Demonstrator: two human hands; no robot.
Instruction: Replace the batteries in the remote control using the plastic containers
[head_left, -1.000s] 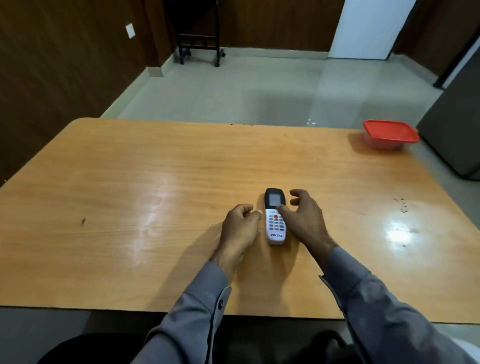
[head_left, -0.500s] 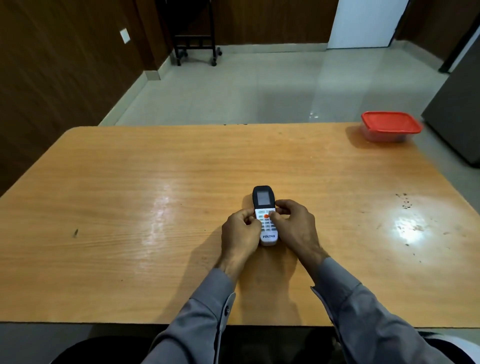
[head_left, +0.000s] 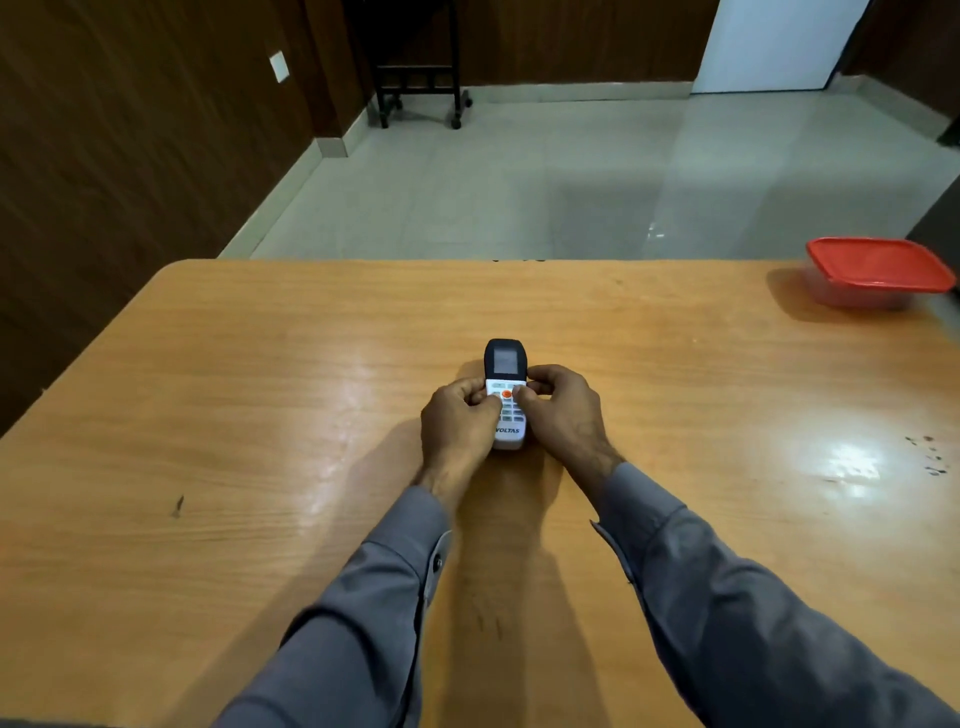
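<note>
A white remote control (head_left: 505, 364) with a black screen end and an orange button lies face up near the middle of the wooden table (head_left: 260, 395). My left hand (head_left: 454, 423) grips its left side, thumb on the keypad. My right hand (head_left: 563, 413) grips its right side, thumb by the orange button. Both hands cover the remote's lower sides. A clear plastic container with a red lid (head_left: 878, 270) stands at the table's far right corner, lid on, well away from my hands. No batteries are in sight.
A few dark specks (head_left: 927, 457) mark the table at the right. Beyond the far edge lie a tiled floor, dark wood walls and a black wheeled stand (head_left: 418, 88). A dark cabinet edge (head_left: 940, 218) stands right of the container.
Both hands have closed in from either side of the remote and now hold it with thumbs on the keypad. My view has shifted slightly left.
</note>
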